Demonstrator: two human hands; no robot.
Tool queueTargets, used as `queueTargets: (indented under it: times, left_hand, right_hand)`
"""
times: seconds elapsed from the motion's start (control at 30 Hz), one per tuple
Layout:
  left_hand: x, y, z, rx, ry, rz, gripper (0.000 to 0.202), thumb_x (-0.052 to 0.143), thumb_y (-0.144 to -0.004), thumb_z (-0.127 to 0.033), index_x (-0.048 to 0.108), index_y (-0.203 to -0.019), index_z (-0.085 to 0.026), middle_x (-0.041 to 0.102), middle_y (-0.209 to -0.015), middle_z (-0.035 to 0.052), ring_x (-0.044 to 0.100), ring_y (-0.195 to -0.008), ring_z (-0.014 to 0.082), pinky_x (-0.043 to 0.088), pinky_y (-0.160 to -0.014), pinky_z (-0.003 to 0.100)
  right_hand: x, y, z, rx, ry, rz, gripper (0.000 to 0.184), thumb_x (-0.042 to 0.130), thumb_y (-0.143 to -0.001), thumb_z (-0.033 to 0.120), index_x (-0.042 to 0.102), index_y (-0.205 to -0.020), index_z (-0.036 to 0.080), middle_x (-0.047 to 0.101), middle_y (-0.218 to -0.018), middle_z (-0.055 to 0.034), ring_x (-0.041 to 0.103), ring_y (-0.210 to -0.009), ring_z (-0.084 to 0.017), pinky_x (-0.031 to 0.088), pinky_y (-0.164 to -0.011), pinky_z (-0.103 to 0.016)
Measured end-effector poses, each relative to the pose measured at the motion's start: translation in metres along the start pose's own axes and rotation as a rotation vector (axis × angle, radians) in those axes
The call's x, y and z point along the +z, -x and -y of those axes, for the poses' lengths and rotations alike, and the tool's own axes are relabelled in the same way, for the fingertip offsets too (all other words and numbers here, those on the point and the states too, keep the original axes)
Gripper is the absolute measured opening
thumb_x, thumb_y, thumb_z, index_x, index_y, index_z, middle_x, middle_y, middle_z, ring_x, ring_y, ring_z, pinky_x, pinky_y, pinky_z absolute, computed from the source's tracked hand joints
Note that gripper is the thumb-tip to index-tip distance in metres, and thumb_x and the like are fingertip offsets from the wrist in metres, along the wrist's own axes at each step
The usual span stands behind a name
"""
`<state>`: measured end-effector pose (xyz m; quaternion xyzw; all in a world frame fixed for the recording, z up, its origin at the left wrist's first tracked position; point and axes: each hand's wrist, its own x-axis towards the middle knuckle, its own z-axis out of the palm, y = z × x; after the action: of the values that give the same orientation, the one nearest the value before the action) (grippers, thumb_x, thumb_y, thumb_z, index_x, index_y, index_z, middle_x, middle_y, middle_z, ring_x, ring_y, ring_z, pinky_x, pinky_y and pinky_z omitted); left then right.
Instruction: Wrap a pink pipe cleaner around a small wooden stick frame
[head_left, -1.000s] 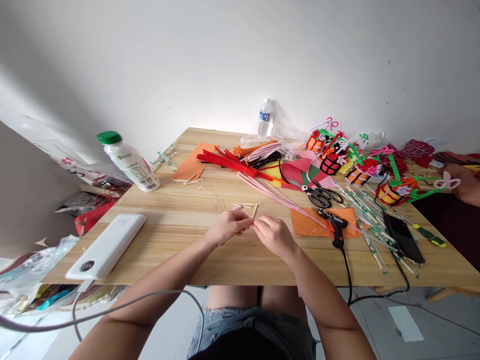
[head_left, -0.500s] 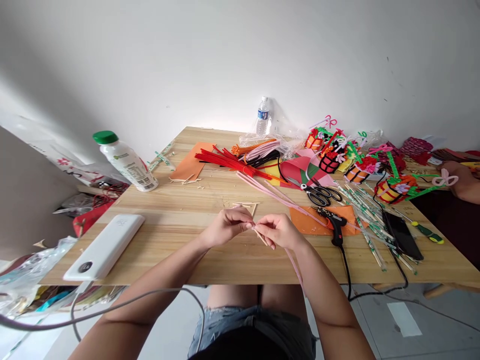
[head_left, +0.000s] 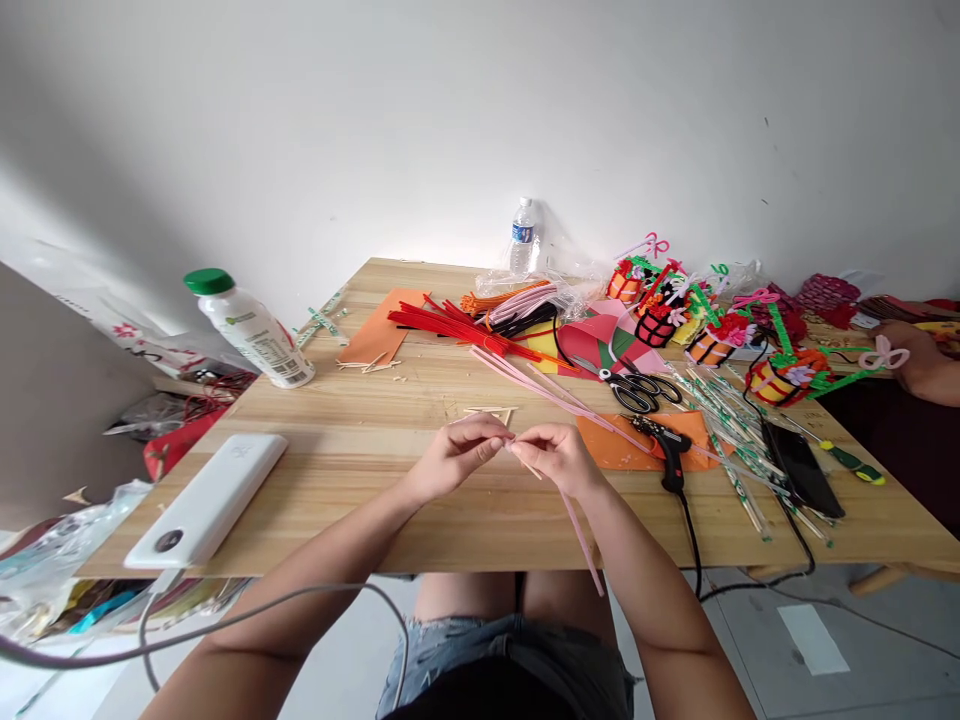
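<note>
The left hand (head_left: 459, 458) and right hand (head_left: 559, 459) pinch a long fuzzy pink stem (head_left: 581, 540), its tail hanging below the right hand; a thin pale wooden stick (head_left: 534, 471) pokes out under the right fingers. A loose pinch could let both slip

Left hand (head_left: 455, 462) and right hand (head_left: 559, 458) close together, thumbs and fingers pinched at end of pink strip (head_left: 583, 545); strip trails below right fingers, past table edge (head_left: 345, 562). Thin wooden stick (head_left: 532, 471) pokes out below right fingertips. Small loose sticks (head_left: 491, 409) just beyond fingertips. Glue gun (head_left: 673, 455) on orange sheet (head_left: 602, 456), right of right fingers; scissors (head_left: 641, 391) farther beyond. Red stems (head_left: 446, 324) well beyond fingertips. White power bank (head_left: 214, 500) left of left fingers, well apart.
</note>
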<state>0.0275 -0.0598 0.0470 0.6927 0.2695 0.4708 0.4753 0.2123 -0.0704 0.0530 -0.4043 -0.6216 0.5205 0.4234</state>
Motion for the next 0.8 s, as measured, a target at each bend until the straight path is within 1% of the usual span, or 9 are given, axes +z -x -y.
queueTargets:
  times: [0.1, 0.2, 0.27, 0.37, 0.43, 0.53, 0.63, 0.7, 0.8]
  left_hand:
    - [0.001, -0.001, 0.004, -0.199, 0.026, -0.051, 0.036, 0.065, -0.079, -0.049, 0.067, -0.080, -0.013, 0.062, -0.075, 0.0050, 0.054, -0.068, 0.0132, 0.044, -0.063, 0.026]
    - [0.001, -0.001, 0.010, -0.319, -0.038, -0.077, 0.044, 0.070, -0.070, -0.055, 0.062, -0.067, -0.012, 0.053, -0.061, -0.0003, 0.044, -0.057, 0.0095, 0.036, -0.054, 0.023]
    - [0.000, -0.001, 0.012, -0.338, -0.067, -0.067, 0.045, 0.069, -0.070, -0.056, 0.061, -0.065, -0.012, 0.048, -0.055, -0.0022, 0.040, -0.053, 0.0083, 0.033, -0.051, 0.022]
    - [0.000, 0.000, 0.009, -0.311, -0.040, -0.045, 0.046, 0.066, -0.072, -0.058, 0.061, -0.067, -0.012, 0.046, -0.054, -0.0030, 0.038, -0.050, 0.0080, 0.032, -0.051, 0.023]
    - [0.001, 0.001, 0.006, -0.244, -0.022, -0.041, 0.045, 0.065, -0.075, -0.056, 0.060, -0.067, -0.013, 0.049, -0.056, -0.0020, 0.041, -0.053, 0.0085, 0.036, -0.055, 0.024]
    - [0.003, 0.004, 0.003, -0.104, 0.030, -0.046, 0.039, 0.066, -0.078, -0.050, 0.059, -0.067, -0.014, 0.055, -0.063, 0.0007, 0.048, -0.060, 0.0109, 0.041, -0.064, 0.027]
    - [0.006, 0.005, 0.003, 0.012, 0.108, -0.047, 0.032, 0.066, -0.080, -0.044, 0.059, -0.070, -0.014, 0.057, -0.067, 0.0019, 0.052, -0.065, 0.0127, 0.042, -0.066, 0.028]
    - [0.007, 0.005, 0.004, 0.048, 0.132, -0.048, 0.030, 0.066, -0.081, -0.041, 0.059, -0.070, -0.015, 0.057, -0.067, 0.0019, 0.052, -0.066, 0.0128, 0.043, -0.068, 0.028]
    - [0.008, 0.002, 0.005, -0.047, 0.160, -0.076, 0.033, 0.068, -0.078, -0.046, 0.060, -0.074, -0.014, 0.056, -0.070, 0.0016, 0.051, -0.067, 0.0121, 0.042, -0.067, 0.027]
  right_hand:
    - [0.003, 0.001, 0.002, -0.261, 0.341, -0.125, 0.020, 0.064, -0.079, 0.032, 0.069, -0.066, 0.017, 0.054, -0.055, -0.0004, 0.042, -0.051, -0.010, 0.034, -0.050, -0.025]
    - [0.005, 0.000, -0.002, -0.355, 0.495, -0.071, 0.023, 0.059, -0.083, 0.030, 0.068, -0.066, 0.017, 0.054, -0.057, -0.0014, 0.044, -0.054, -0.011, 0.036, -0.055, -0.026]
    - [0.004, 0.001, -0.005, -0.290, 0.459, -0.002, 0.023, 0.058, -0.084, 0.033, 0.068, -0.071, 0.017, 0.055, -0.058, -0.0010, 0.045, -0.053, -0.011, 0.037, -0.053, -0.025]
    - [0.000, 0.002, -0.002, -0.057, 0.261, 0.125, 0.027, 0.058, -0.086, 0.040, 0.067, -0.079, 0.015, 0.051, -0.051, 0.0028, 0.043, -0.044, -0.008, 0.034, -0.044, -0.022]
    - [-0.002, 0.002, 0.001, 0.090, 0.108, 0.211, 0.032, 0.057, -0.086, 0.045, 0.065, -0.077, 0.015, 0.049, -0.047, 0.0049, 0.041, -0.037, -0.007, 0.032, -0.038, -0.020]
    - [-0.002, 0.001, 0.004, 0.206, -0.088, 0.290, 0.035, 0.061, -0.083, 0.047, 0.060, -0.069, 0.015, 0.051, -0.047, 0.0046, 0.042, -0.034, -0.006, 0.032, -0.033, -0.018]
    - [0.001, -0.001, 0.001, 0.268, -0.277, 0.346, 0.034, 0.066, -0.078, 0.047, 0.060, -0.070, 0.015, 0.052, -0.049, 0.0045, 0.039, -0.032, -0.006, 0.028, -0.030, -0.018]
    - [0.003, -0.002, -0.002, 0.264, -0.339, 0.350, 0.032, 0.066, -0.077, 0.047, 0.060, -0.072, 0.015, 0.047, -0.045, 0.0068, 0.033, -0.030, -0.005, 0.023, -0.029, -0.019]
    - [0.004, -0.002, -0.003, 0.107, -0.163, 0.176, 0.027, 0.066, -0.078, 0.041, 0.063, -0.073, 0.015, 0.045, -0.044, 0.0066, 0.033, -0.035, -0.006, 0.024, -0.034, -0.019]
